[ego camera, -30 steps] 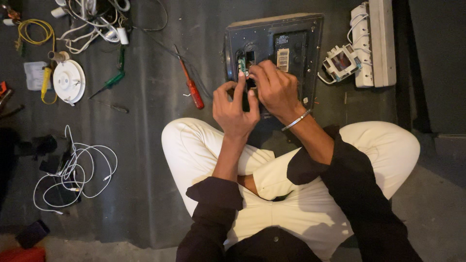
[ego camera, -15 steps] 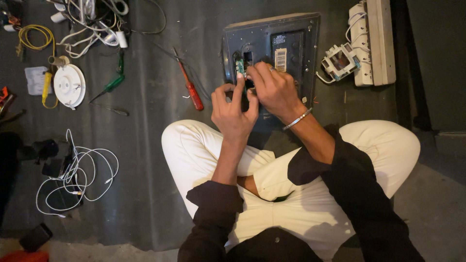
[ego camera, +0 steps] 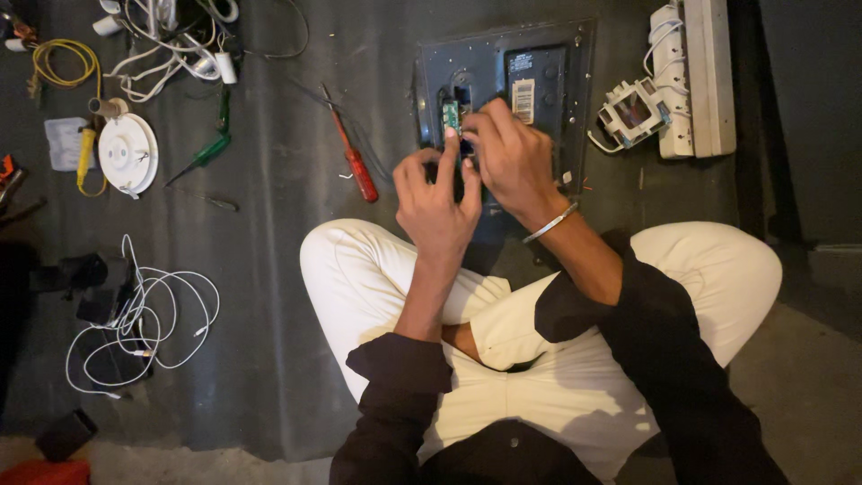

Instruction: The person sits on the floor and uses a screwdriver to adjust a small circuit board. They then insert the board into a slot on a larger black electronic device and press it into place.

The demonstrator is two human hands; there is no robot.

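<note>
A dark flat device (ego camera: 539, 72) lies back-side up on the floor mat in front of my crossed legs. A small green circuit board (ego camera: 451, 115) shows in an opening near its left side. My left hand (ego camera: 437, 202) rests at the device's near left edge, fingers bent, index finger raised toward the green board. My right hand (ego camera: 510, 157), with a metal bracelet on the wrist, lies over the device's middle, fingertips pressed close to the board. What the fingertips pinch is hidden.
A red-handled screwdriver (ego camera: 354, 162) lies left of the device, a green-handled one (ego camera: 205, 154) further left. A white power strip (ego camera: 696, 76) with a small plug block (ego camera: 633, 110) sits at right. A white round fitting (ego camera: 127, 154), yellow wire (ego camera: 63, 63) and white cables (ego camera: 144, 314) lie at left.
Both hands stay on the device; the fingers shifted slightly around the green board. My view moved a little.
</note>
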